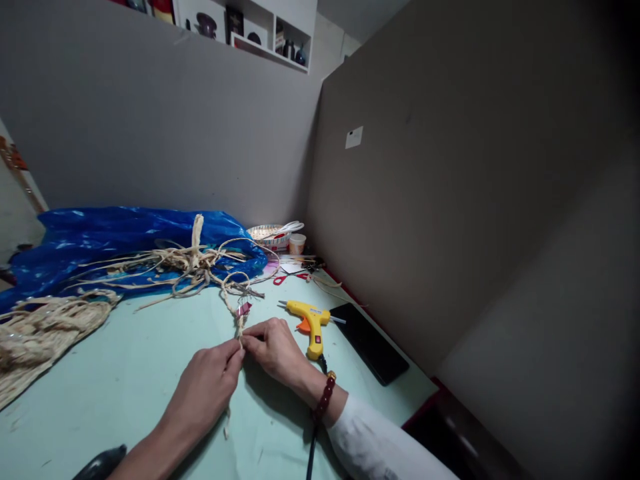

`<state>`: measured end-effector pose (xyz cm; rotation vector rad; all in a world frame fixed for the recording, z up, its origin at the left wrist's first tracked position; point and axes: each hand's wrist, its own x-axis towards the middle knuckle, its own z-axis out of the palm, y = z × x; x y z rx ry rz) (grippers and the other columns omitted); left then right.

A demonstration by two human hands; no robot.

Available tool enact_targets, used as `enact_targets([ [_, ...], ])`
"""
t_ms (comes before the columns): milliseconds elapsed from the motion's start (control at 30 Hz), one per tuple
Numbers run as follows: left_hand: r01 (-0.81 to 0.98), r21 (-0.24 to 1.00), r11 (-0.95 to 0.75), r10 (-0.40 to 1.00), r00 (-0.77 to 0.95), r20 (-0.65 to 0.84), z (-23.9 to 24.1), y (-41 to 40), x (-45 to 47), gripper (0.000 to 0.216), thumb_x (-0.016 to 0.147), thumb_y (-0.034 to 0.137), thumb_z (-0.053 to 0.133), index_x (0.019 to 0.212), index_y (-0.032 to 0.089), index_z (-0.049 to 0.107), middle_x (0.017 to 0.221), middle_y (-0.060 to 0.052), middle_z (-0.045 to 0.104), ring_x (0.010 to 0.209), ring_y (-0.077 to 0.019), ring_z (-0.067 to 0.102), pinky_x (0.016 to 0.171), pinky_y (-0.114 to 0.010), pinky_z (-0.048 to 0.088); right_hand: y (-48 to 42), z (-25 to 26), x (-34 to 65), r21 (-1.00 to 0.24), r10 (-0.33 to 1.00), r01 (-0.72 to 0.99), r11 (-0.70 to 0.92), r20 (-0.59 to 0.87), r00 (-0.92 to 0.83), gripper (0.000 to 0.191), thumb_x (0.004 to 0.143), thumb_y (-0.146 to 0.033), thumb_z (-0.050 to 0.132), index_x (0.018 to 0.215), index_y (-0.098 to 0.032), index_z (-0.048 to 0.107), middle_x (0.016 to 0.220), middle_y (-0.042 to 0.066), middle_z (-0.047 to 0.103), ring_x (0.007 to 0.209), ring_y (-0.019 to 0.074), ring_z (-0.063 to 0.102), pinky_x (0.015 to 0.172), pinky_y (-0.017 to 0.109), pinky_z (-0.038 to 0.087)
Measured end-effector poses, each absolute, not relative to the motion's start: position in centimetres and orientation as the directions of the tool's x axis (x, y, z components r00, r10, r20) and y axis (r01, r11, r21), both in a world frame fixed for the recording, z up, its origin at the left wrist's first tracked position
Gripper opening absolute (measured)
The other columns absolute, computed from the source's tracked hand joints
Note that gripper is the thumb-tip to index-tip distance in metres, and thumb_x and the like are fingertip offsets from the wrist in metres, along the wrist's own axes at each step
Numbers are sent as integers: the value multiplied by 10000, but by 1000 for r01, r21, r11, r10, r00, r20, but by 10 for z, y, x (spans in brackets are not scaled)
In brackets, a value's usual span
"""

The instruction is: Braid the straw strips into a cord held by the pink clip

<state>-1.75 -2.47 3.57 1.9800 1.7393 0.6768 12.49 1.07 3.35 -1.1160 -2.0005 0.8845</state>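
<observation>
A pale straw-coloured braided cord [240, 325] runs toward me over the light green table. My left hand [207, 380] is closed in a pinch on it from the left. From the right, my right hand [275, 350] pinches the same cord, and the fingertips of both hands nearly meet. Just beyond the fingers, a dark red shiny piece [243, 309] sits on the cord; its kind is unclear. The cord's far part loops near a bundle of loose fibre strands [193, 260]. Its near end hangs out below my left hand.
Right of my hands lie a yellow glue gun [314, 323] with a black cable and a flat black device [375, 347]. Red-handled scissors [280, 280], a cup [297, 244] and a basket [265, 233] are behind. A blue plastic sheet [100, 233] and woven piece [55, 340] are left.
</observation>
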Motion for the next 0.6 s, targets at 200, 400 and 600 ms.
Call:
enact_targets([
  [200,963,232,-138,990,144,-8,35,-36,-7,415,935,246,216,1010,165,615,922,-178,746,868,-339,695,712,-387,428,15,28,124,-922,897,251,294,176,-405,263,756,-152,513,502,-155,441,522,-50,316,563,91,306,519,219,239],
  [400,978,136,-157,986,162,-30,38,-40,0,454,944,204,178,1098,131,599,942,-199,744,861,-369,700,711,-428,422,15,27,123,-979,912,111,169,112,-395,236,767,-261,597,573,-127,615,529,-32,453,552,93,359,524,222,274],
  [600,931,351,-98,995,81,64,55,-35,-12,444,927,395,296,786,221,679,850,-111,745,835,-315,666,675,-360,378,16,26,122,-997,894,-49,55,71,-442,199,758,-278,607,657,-111,645,462,-48,431,443,67,305,446,224,203],
])
